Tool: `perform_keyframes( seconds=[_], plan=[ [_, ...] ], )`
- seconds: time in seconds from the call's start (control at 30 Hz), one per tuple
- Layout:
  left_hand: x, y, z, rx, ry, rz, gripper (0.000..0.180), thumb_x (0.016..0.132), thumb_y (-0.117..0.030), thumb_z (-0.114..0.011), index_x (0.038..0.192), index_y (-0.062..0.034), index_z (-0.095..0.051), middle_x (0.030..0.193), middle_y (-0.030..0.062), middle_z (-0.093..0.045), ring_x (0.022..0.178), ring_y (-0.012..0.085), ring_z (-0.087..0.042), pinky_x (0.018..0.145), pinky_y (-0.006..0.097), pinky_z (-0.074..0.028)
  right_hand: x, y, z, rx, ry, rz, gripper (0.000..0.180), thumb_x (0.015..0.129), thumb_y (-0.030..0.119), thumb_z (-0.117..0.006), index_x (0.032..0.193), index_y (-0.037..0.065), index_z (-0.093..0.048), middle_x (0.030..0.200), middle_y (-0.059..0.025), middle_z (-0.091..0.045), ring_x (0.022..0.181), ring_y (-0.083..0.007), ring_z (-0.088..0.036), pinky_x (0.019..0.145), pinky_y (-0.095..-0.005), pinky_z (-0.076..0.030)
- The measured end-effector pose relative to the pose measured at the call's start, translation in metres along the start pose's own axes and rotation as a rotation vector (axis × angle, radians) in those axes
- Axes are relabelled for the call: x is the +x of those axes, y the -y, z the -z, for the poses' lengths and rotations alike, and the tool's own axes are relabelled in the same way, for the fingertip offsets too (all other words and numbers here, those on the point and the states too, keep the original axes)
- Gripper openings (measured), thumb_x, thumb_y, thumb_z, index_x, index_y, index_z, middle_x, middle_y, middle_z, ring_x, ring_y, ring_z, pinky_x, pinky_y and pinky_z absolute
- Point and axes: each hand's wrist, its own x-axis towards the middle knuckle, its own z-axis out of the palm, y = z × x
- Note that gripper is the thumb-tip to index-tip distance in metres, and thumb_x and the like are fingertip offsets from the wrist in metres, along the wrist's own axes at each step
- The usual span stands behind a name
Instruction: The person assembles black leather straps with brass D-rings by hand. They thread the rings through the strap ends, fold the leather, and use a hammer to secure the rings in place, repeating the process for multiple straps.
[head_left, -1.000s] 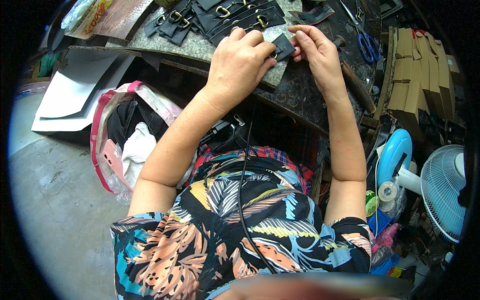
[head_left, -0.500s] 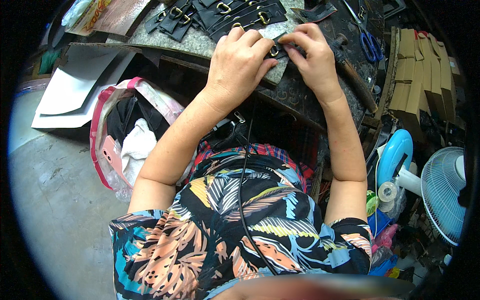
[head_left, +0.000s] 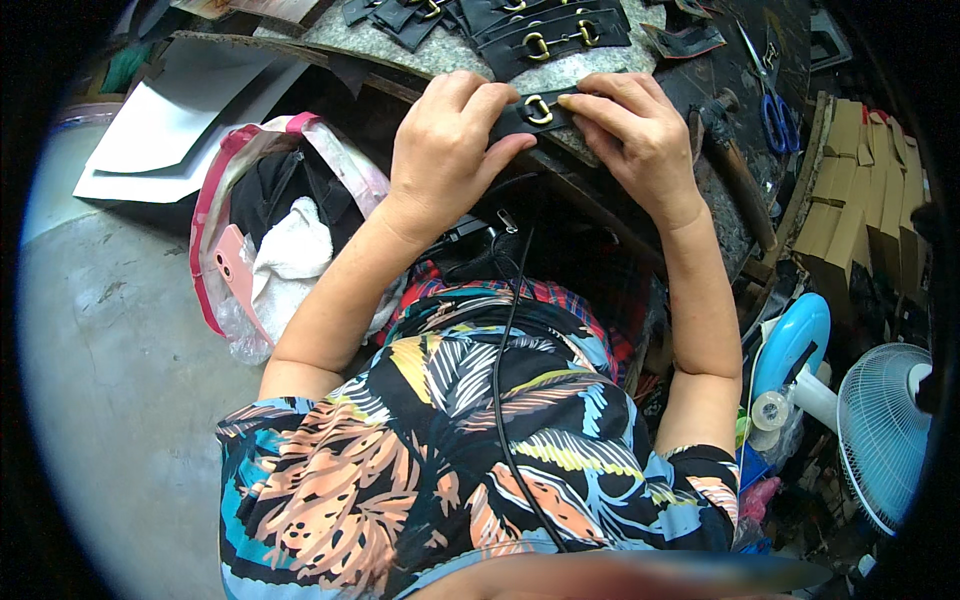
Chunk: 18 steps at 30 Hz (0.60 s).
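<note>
Between my hands is a black leather strap (head_left: 514, 121) with a gold D-shaped ring, held at the near edge of the stone slab (head_left: 462, 58). My left hand (head_left: 447, 145) grips the strap's left end, fingers on top and the thumb stretched out along the near side. At the other end my right hand (head_left: 637, 140) pinches by the ring with thumb and forefinger; its fingers hide that part. Just beyond lie several similar black straps with gold bit-shaped hardware (head_left: 560, 42), overlapping on the slab.
Right of my right hand are a hammer (head_left: 740, 180) and blue-handled scissors (head_left: 775, 115) on the dark bench. Stacked cardboard pieces (head_left: 860, 190) and a fan (head_left: 885, 430) stand farther right. At left are white sheets (head_left: 175, 125) and an open bag (head_left: 215, 200) holding a cloth and pink phone.
The view has shifted, so the bench sits differently in the picture. My left hand has drawn away from the ring, and more of the held strap shows between my hands.
</note>
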Motion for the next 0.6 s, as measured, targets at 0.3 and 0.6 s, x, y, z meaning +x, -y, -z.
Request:
perform_keyframes(
  seconds=[0.3,0.6],
  plan=[
    [-0.003,-0.003,0.002,0.031,-0.013,0.072,0.041,0.076,-0.023,-0.086,0.109,-0.0034,-0.070,0.103,0.0107,-0.064,0.096,0.0304,-0.062,0.083,0.040,-0.053,0.007,0.009,-0.006,-0.015,0.027,-0.011,0.026,0.080,0.016,-0.081,0.105,0.011,-0.076,0.102,-0.0058,-0.071,0.096,-0.0276,-0.067,0.086,-0.0394,-0.054],
    [0.002,0.004,0.004,0.062,0.023,0.022,0.038,0.075,-0.023,-0.085,0.107,-0.0065,-0.071,0.102,0.0077,-0.063,0.095,0.0291,-0.061,0.081,0.039,-0.052,0.019,0.013,-0.015,-0.049,0.088,-0.040,0.024,0.076,0.021,-0.083,0.098,0.016,-0.074,0.096,-0.0026,-0.066,0.092,-0.0256,-0.065,0.080,-0.0402,-0.055]
  ],
)
